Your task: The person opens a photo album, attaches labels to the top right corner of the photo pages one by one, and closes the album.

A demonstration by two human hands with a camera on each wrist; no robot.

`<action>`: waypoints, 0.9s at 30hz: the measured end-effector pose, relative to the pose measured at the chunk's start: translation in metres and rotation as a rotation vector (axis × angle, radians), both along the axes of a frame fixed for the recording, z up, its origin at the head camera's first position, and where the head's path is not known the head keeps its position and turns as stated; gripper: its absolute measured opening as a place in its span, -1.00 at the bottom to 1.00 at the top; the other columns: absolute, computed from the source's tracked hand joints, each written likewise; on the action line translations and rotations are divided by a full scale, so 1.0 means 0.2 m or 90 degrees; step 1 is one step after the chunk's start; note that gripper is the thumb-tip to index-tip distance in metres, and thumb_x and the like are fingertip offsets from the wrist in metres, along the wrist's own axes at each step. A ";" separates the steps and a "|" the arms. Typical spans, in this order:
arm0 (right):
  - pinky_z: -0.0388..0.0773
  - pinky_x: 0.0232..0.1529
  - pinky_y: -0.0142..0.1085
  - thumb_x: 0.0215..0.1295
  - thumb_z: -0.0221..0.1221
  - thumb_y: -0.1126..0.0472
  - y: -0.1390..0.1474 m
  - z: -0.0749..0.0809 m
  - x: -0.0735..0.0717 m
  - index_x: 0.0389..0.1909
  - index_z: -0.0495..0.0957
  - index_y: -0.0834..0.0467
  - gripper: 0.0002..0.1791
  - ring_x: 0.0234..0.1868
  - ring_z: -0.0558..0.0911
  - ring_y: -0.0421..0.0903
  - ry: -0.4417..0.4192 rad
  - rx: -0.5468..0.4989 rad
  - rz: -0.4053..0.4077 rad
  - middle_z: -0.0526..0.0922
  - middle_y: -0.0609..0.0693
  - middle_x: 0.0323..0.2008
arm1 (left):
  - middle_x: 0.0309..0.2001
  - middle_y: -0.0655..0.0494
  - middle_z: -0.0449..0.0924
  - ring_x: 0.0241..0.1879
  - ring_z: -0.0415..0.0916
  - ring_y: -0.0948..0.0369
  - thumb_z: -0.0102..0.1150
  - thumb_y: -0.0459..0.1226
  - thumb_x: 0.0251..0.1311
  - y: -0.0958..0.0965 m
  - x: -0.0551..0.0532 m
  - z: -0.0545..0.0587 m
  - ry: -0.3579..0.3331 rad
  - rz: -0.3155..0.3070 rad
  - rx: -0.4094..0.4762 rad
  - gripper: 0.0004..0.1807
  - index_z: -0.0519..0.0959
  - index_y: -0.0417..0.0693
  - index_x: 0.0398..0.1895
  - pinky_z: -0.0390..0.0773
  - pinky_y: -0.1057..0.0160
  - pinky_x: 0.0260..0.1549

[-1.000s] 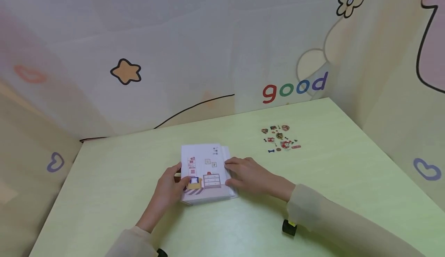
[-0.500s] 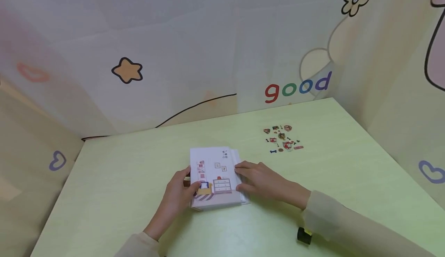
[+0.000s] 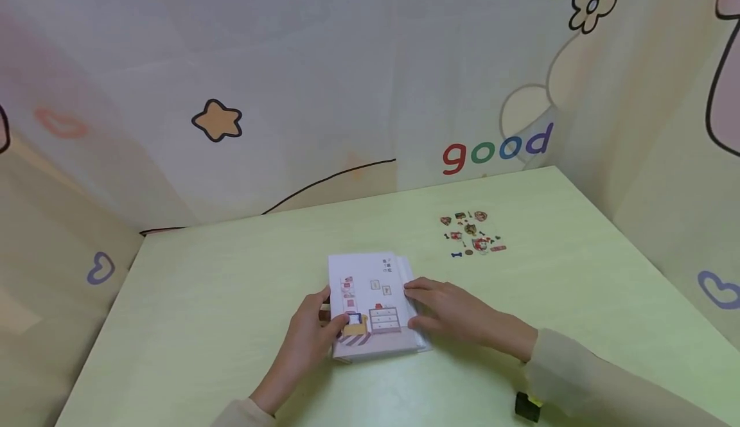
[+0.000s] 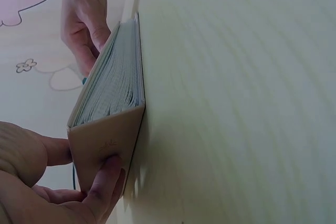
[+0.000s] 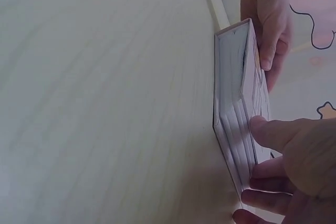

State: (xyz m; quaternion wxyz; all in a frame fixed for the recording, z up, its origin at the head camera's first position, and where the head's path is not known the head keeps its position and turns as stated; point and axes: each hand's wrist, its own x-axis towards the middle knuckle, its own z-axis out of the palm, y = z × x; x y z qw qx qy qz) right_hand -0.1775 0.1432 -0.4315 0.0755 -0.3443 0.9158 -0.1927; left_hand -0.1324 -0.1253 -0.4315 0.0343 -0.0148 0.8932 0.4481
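A thick hardcover album (image 3: 367, 305) lies on the pale green table (image 3: 231, 298), its white cover printed with a dresser and small pictures. My left hand (image 3: 309, 329) grips its spine side, thumb on the cover. In the left wrist view, fingers (image 4: 105, 184) press the spine by a dark round spot. On the opposite side, my right hand (image 3: 457, 311) holds the opening edge. The right wrist view shows that thumb (image 5: 270, 132) at the cover's edge and the other fingers along the page edges. The album looks closed, with its lower cover jutting out slightly on the right.
Behind the album, to the right, a clear sheet of small stickers (image 3: 471, 233) lies flat. A black device (image 3: 528, 408) hangs under the right sleeve. Printed curtains (image 3: 324, 93) stand along the table's back and sides.
The album has slid to the right and a little nearer to me, both hands moving with it. Their hold looks the same. The head view has shifted slightly.
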 end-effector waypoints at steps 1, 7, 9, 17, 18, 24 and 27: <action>0.43 0.33 0.09 0.41 0.32 0.02 0.01 0.00 0.01 0.32 0.50 0.38 -0.36 0.36 0.49 0.18 -0.003 0.000 -0.003 0.50 0.21 0.36 | 0.14 -0.11 0.51 -0.05 0.53 0.07 0.36 -0.36 0.32 0.00 0.00 0.00 0.002 -0.003 0.000 -0.26 0.29 -0.32 0.51 0.65 0.27 -0.20; 0.48 0.26 0.10 0.39 0.33 0.03 0.06 0.00 0.05 0.31 0.52 0.37 -0.37 0.33 0.51 0.17 -0.004 0.003 -0.010 0.51 0.20 0.35 | 0.11 -0.10 0.52 -0.07 0.53 0.09 0.39 -0.37 0.29 0.04 0.03 -0.01 0.001 -0.020 0.010 -0.24 0.29 -0.33 0.51 0.64 0.30 -0.23; 0.49 0.23 0.08 0.38 0.34 0.04 0.08 0.00 0.07 0.30 0.53 0.36 -0.38 0.32 0.53 0.15 0.002 0.003 -0.011 0.52 0.19 0.34 | 0.11 -0.10 0.52 -0.07 0.53 0.09 0.40 -0.37 0.28 0.06 0.04 -0.02 -0.007 -0.022 0.019 -0.23 0.29 -0.34 0.51 0.64 0.32 -0.24; 0.52 0.21 0.11 0.36 0.36 0.03 0.13 0.02 0.10 0.29 0.54 0.35 -0.37 0.28 0.56 0.16 0.001 -0.009 -0.002 0.53 0.17 0.33 | 0.11 -0.13 0.50 -0.07 0.54 0.09 0.44 -0.38 0.23 0.10 0.07 -0.01 -0.013 -0.048 0.030 -0.19 0.26 -0.43 0.48 0.63 0.32 -0.24; 0.52 0.22 0.12 0.36 0.36 0.03 0.14 0.02 0.10 0.29 0.54 0.35 -0.37 0.28 0.56 0.17 -0.003 -0.012 -0.001 0.53 0.17 0.33 | 0.10 -0.14 0.49 -0.08 0.53 0.09 0.44 -0.38 0.23 0.10 0.08 0.00 -0.012 -0.054 0.031 -0.19 0.26 -0.45 0.48 0.63 0.32 -0.24; 0.47 0.27 0.13 0.35 0.38 0.04 0.17 0.05 0.12 0.30 0.53 0.36 -0.36 0.31 0.53 0.20 -0.029 -0.016 0.002 0.51 0.17 0.35 | 0.07 -0.12 0.46 -0.10 0.52 0.10 0.42 -0.38 0.24 0.12 0.09 0.02 -0.017 -0.071 0.035 -0.20 0.26 -0.43 0.48 0.61 0.31 -0.26; 0.46 0.28 0.14 0.35 0.37 0.02 0.17 0.06 0.12 0.31 0.52 0.36 -0.34 0.32 0.51 0.22 -0.038 -0.018 0.008 0.49 0.18 0.36 | 0.07 -0.13 0.46 -0.09 0.53 0.09 0.42 -0.39 0.24 0.12 0.09 0.02 -0.012 -0.073 0.041 -0.21 0.27 -0.42 0.48 0.62 0.29 -0.25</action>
